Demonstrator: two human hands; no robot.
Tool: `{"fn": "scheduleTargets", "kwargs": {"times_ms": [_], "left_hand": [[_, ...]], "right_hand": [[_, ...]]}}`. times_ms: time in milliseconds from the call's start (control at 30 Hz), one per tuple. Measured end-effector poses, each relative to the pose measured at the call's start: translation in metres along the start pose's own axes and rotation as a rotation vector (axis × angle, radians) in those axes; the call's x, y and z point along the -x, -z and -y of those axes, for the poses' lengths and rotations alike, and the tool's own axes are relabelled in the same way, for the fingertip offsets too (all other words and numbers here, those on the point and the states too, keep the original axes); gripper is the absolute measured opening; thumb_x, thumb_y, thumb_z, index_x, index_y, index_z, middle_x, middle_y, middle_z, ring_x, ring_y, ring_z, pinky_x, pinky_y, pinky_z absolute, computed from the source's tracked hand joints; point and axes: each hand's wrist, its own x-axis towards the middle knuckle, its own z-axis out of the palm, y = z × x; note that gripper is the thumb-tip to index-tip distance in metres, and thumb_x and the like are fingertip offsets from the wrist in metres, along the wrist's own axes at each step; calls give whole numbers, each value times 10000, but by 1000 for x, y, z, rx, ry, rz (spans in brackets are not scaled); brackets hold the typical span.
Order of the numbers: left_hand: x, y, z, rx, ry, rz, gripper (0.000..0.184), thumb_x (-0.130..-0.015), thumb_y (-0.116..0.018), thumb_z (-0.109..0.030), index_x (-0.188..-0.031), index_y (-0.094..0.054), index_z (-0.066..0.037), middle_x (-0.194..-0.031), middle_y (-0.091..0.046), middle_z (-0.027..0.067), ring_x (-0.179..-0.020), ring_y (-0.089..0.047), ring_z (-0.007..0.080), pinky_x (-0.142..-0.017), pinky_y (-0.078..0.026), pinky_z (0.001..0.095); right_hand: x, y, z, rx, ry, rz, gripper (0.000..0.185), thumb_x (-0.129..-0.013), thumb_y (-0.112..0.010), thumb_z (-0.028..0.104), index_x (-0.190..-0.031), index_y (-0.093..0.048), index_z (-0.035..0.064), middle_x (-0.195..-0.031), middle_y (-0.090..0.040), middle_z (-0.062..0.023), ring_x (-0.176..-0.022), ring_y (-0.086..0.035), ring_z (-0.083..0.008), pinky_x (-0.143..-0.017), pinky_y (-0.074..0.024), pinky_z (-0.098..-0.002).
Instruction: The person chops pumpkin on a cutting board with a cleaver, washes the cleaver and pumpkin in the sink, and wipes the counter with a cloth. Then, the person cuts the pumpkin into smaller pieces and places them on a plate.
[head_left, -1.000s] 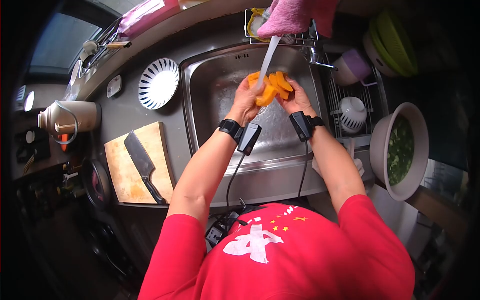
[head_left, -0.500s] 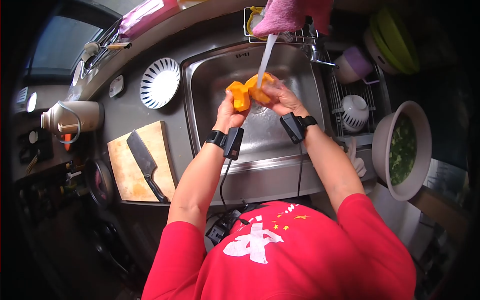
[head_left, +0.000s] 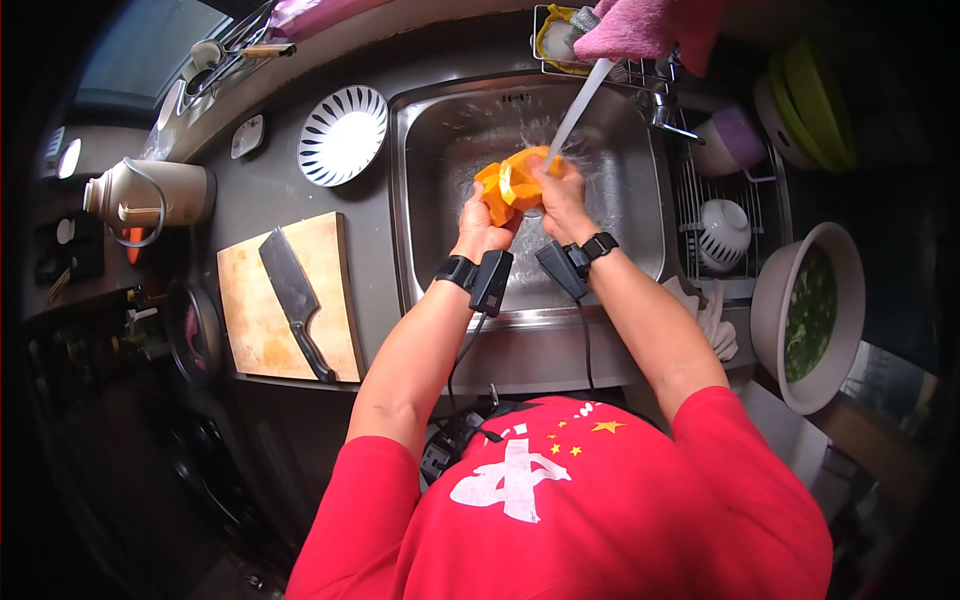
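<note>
Over the metal sink [head_left: 440, 140], my left hand [head_left: 482, 222] is closed on orange pieces [head_left: 492, 190] that look like peeled pumpkin. My right hand [head_left: 565, 197] grips a larger orange piece [head_left: 524, 172] beside them, and the pieces touch. A stream of water [head_left: 580, 108] falls from under a pink cloth [head_left: 630, 28] and meets the right hand's piece. Water splashes around it in the basin. Both wrists wear black straps with small boxes and cables.
Left of the sink are a white plate [head_left: 343, 135], a small dish [head_left: 248, 136], a cutting board [head_left: 245, 300] with a cleaver [head_left: 288, 285], and a beige kettle [head_left: 170, 192]. At right are a dish rack [head_left: 695, 205] and a large bowl [head_left: 765, 300] of greens.
The orange pieces, held apart half a second ago, are now together, with the right hand's piece turned under the stream. The whole view has shifted slightly, moving the sink rightward.
</note>
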Motion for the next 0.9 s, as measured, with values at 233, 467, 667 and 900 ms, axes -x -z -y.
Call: {"fn": "scheduleTargets", "kwargs": {"times_ms": [233,467,667,900], "left_hand": [[-3,-5,12,6,-107,123,245,-996,-556,-152,-1227,-549,-74,-1174,-636,100,-1049,-649,269,-919,-558,435],[-2,-15,27,-352,-435,199,382,-966,-614,-107,-1328,-501,-62,-1217,-607,70,-1104,-618,223,-940,-540,387],[-15,-12,31,-504,-551,82,321,-992,-583,-133,-1296,-553,-34,-1152,-649,86,-999,-652,194,-877,-562,345],[-25,3,28,-648,-490,-105,298,-1020,-539,-234,-1175,-581,16,-1050,-675,105,-890,-675,196,-774,-583,350]], "right_hand": [[6,5,2,-69,48,-57,402,-882,-682,74,-1242,-511,25,-1129,-618,-90,-1029,-621,-196,-911,-527,-355],[0,29,25,-353,-181,276,355,-919,-672,326,-1211,-595,140,-1156,-638,-41,-1120,-592,-192,-972,-483,-377],[-13,41,7,-341,-170,315,418,-852,-774,268,-1191,-588,109,-1148,-634,-35,-1104,-605,-190,-981,-489,-364],[-14,46,4,-241,-196,182,438,-822,-791,111,-1194,-559,129,-1122,-629,-30,-1066,-628,-215,-848,-570,-396]]}}
